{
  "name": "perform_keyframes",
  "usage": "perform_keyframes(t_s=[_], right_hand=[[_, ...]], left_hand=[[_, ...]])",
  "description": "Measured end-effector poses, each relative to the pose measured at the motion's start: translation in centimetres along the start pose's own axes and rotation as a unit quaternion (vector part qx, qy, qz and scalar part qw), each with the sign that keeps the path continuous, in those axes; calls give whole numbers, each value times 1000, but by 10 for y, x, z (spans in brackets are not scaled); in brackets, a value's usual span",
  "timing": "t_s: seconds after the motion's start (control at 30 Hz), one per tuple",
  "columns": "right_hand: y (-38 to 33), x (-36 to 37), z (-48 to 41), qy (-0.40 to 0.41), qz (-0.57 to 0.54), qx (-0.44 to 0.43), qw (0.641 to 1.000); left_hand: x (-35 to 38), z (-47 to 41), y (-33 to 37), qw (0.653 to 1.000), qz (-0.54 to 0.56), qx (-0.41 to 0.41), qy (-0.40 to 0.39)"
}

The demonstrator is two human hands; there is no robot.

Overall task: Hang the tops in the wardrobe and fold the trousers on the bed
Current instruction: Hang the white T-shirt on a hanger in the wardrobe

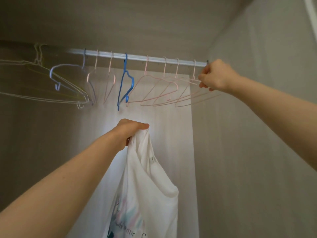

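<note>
Left hand (130, 129), centre, grips the white top (151, 194) by a bunched edge; the cloth hangs toward 6 o'clock. Right hand (216, 76), 2 o'clock, pinches the end pink hanger (193, 81) on the rail (133, 57). Best to lift its hook straight up off the rail before drawing it out, lest the neighbouring hangers (164, 86) snag.

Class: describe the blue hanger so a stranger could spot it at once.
Find the white rail across the wardrobe. Near its middle, above the left hand, hangs the blue hanger. It alone is bright blue; its neighbours are pale pink.
</note>
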State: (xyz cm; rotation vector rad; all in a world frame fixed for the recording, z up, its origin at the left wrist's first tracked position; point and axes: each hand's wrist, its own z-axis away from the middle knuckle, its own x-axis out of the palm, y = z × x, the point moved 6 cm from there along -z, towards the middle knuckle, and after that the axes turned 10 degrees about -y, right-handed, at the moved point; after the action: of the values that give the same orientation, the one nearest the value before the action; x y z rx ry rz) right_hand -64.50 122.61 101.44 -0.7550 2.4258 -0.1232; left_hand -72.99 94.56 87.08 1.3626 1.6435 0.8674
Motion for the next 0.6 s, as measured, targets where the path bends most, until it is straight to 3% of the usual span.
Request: perform_keyframes(t_s=[0.17,0.43,0.6], right_hand=[[11,-9,-37,74,130,-8,989],[66,-6,-77,16,160,120,980],[76,2,-84,-35,160,151,975]], left_hand=[[-1,-11,8,1000,-11,16,-5],[-7,-27,20,998,-38,41,1],[-3,-33,22,997,-62,52,-2]])
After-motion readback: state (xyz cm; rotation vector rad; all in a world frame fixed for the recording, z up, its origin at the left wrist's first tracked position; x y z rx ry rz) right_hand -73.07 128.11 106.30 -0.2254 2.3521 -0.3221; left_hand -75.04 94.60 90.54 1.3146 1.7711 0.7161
